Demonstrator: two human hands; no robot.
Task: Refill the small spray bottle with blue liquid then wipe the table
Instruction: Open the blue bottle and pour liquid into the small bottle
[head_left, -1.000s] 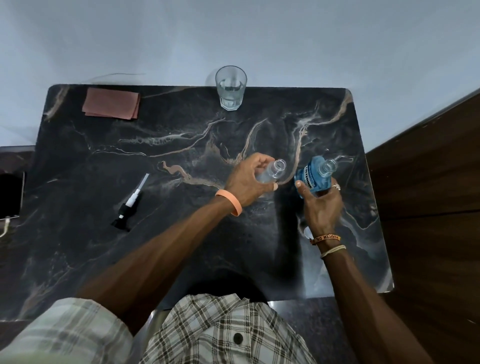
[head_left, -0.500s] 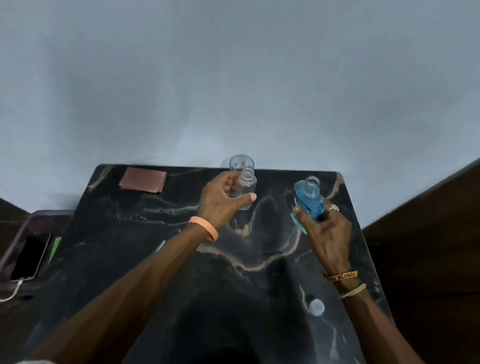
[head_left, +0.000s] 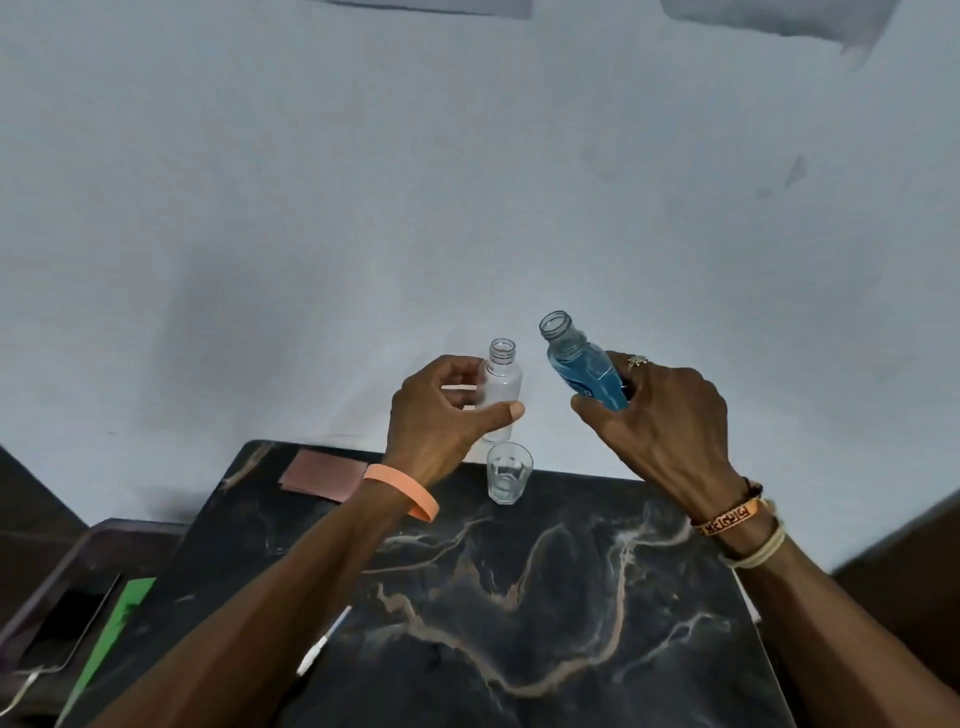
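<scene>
Pale grey wall (head_left: 467, 182) is filling the upper half of the view, and below it a black marble table (head_left: 519, 597) with tan veins is stretching toward the person. At the table's far edge 1 clear drinking glass (head_left: 509, 478) is standing upright, just below the raised bottles. A reddish-brown cloth (head_left: 324, 475) is lying flat at the far left corner. A thin white tube (head_left: 319, 647) is peeking out from behind the left forearm, most of it hidden. Off the table's left side a dark phone (head_left: 62, 631) is lying on a lower surface beside a green strip (head_left: 117, 629).

The 2 hands are holding bottles up in front of the wall, above the table's far edge. The left hand (head_left: 441, 415), wearing an orange wristband (head_left: 402, 491), is gripping the small spray bottle (head_left: 501, 384) with fingers and thumb curled round its lower body. The bottle is standing upright, clear, uncapped and looking empty. The right hand (head_left: 665, 421), wearing a ring (head_left: 636, 360) and wrist bracelets (head_left: 727, 519), is gripping the blue bottle (head_left: 582, 369) round its lower half. That bottle is tilting, its open mouth leaning toward the small bottle, near it but apart, with blue liquid sitting below the clear neck.
</scene>
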